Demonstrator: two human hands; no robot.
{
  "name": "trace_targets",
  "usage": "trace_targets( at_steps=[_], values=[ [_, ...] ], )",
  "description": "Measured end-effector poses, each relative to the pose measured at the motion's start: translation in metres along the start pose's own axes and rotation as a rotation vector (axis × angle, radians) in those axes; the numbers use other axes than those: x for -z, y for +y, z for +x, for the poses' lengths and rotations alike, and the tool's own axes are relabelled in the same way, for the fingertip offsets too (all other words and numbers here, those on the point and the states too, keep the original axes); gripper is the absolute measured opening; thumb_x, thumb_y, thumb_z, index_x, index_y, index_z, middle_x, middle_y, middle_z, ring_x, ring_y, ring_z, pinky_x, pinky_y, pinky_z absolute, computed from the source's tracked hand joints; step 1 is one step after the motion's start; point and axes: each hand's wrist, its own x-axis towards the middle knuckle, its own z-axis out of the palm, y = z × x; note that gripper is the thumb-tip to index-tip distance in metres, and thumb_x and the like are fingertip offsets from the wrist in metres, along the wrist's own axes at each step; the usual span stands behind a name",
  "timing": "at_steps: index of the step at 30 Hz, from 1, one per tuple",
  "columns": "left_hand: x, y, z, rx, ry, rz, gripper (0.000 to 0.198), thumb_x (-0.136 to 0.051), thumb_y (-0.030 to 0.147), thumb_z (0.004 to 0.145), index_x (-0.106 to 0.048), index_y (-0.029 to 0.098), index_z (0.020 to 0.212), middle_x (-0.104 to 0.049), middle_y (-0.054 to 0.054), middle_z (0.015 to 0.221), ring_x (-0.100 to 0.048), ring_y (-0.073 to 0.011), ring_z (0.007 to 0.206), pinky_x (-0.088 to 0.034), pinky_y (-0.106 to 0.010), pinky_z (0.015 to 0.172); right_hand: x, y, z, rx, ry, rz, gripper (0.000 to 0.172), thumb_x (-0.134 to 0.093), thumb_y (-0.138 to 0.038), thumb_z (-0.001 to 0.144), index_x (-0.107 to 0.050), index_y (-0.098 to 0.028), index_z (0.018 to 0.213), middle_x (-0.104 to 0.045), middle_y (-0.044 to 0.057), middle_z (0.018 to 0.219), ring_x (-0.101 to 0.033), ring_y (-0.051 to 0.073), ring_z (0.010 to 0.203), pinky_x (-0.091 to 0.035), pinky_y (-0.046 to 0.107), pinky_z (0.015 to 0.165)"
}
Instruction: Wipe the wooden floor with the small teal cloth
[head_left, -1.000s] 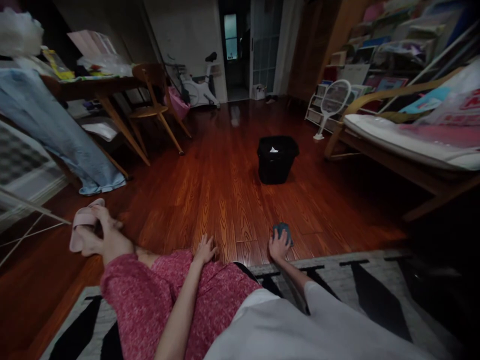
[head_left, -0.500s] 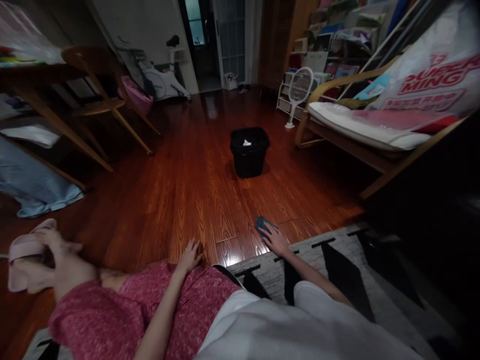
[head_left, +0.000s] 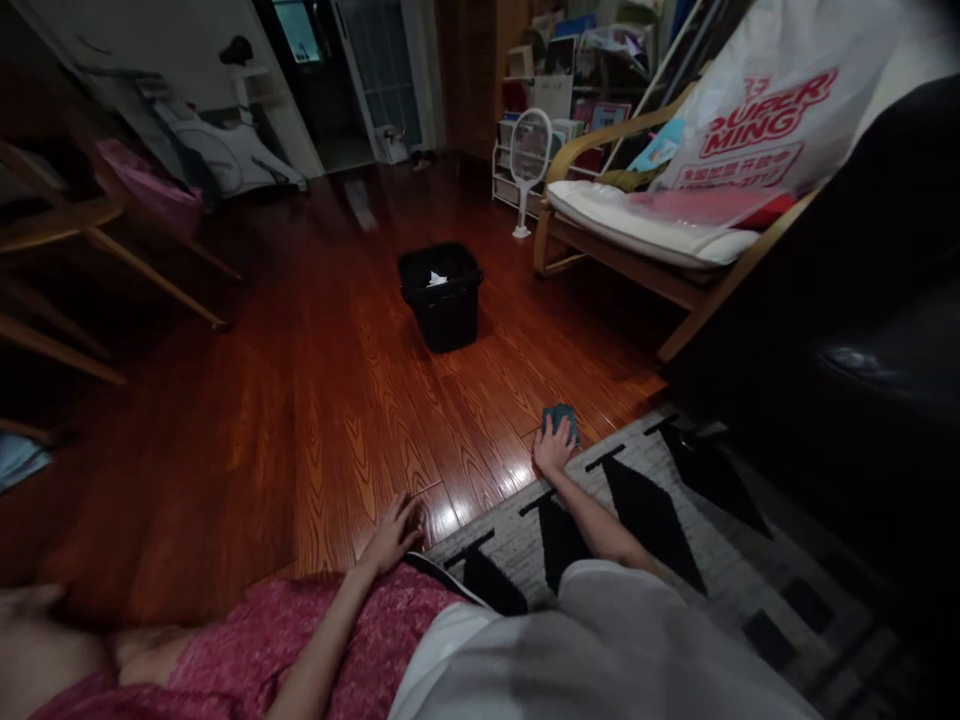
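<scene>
Down at the edge of the rug point(head_left: 675, 520), where the pale weave with its black diamonds is meeting the red wooden floor point(head_left: 315, 400), the person is sitting low with both arms reaching forward. Their right hand point(head_left: 553, 447) is lying palm-down over a small blue cloth point(head_left: 561, 418), fingers spread on top of it and pressing it flat to the boards rather than pinching it; the cloth is showing just beyond the fingertips, right at the rug's border. That flat, covering grip is suiting a thing that is being pushed along a surface, not lifted. Their left hand point(head_left: 391, 537) is holding nothing: it is resting open, fingers loosely splayed on the floor beside the pink trouser leg point(head_left: 300, 640), seemingly propping the body while the other arm is stretching out.

Farther off, well apart from both hands, a black bin point(head_left: 442, 297) is standing upright on the floor with a scrap of white paper inside. A wooden armchair point(head_left: 637, 230) with a white cushion is carrying a large plastic bag point(head_left: 757, 110) with red lettering, and a white racket-shaped swatter point(head_left: 529, 160) is standing beside it.
</scene>
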Motion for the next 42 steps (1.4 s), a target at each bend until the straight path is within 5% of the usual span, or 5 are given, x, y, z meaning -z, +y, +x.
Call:
trace_targets(
  at_steps=[5, 12, 27, 36, 42],
  values=[
    [0.006, 0.051, 0.031, -0.015, -0.144, 0.125, 0.074, -0.05, 0.029, 0.092, -0.022, 0.023, 0.159, -0.007, -0.008, 0.169, -0.004, -0.0241, 0.155, -0.015, -0.047, 0.124, -0.003, 0.02, 0.01, 0.106, -0.066, -0.038, 0.058, -0.03, -0.039, 0.101, -0.032, -0.025, 0.156, -0.022, 0.011, 0.166, -0.018, 0.025, 0.151, -0.018, 0.047, 0.119],
    [-0.01, 0.109, 0.075, -0.016, -0.222, 0.287, 0.089, -0.056, 0.019, 0.081, -0.015, 0.026, 0.16, 0.003, -0.007, 0.168, 0.004, -0.0272, 0.154, -0.008, -0.057, 0.122, 0.024, 0.08, 0.1, -0.262, -0.118, 0.002, 0.062, -0.027, -0.043, 0.1, -0.025, -0.024, 0.159, -0.014, 0.013, 0.167, -0.013, 0.027, 0.152, -0.014, 0.052, 0.12],
    [-0.002, 0.099, 0.135, 0.296, -0.271, 0.231, 0.169, -0.096, 0.052, 0.022, 0.005, 0.034, 0.157, 0.026, -0.008, 0.162, 0.038, -0.0482, 0.135, 0.009, -0.084, 0.101, 0.034, 0.149, 0.212, -0.431, -0.136, -0.015, 0.064, -0.023, -0.048, 0.1, -0.023, -0.022, 0.159, -0.009, 0.017, 0.167, -0.005, 0.029, 0.153, -0.014, 0.057, 0.119],
    [-0.017, 0.087, 0.149, 0.313, -0.346, 0.207, 0.18, -0.095, 0.056, 0.016, 0.018, 0.031, 0.153, 0.022, -0.018, 0.162, 0.036, -0.0535, 0.134, 0.015, -0.087, 0.091, 0.023, 0.127, 0.259, -0.457, -0.084, -0.042, 0.065, -0.02, -0.043, 0.101, -0.02, -0.015, 0.159, -0.007, 0.029, 0.164, -0.005, 0.037, 0.152, -0.012, 0.068, 0.113],
    [-0.019, 0.092, 0.151, 0.348, -0.369, 0.246, 0.178, -0.096, 0.049, 0.019, 0.023, 0.032, 0.15, 0.032, -0.016, 0.158, 0.041, -0.0508, 0.131, 0.014, -0.089, 0.088, -0.014, 0.043, 0.288, -0.234, -0.148, -0.041, 0.062, -0.024, -0.047, 0.101, -0.023, -0.025, 0.159, -0.011, 0.018, 0.166, -0.009, 0.031, 0.153, -0.012, 0.06, 0.117]
  ],
)
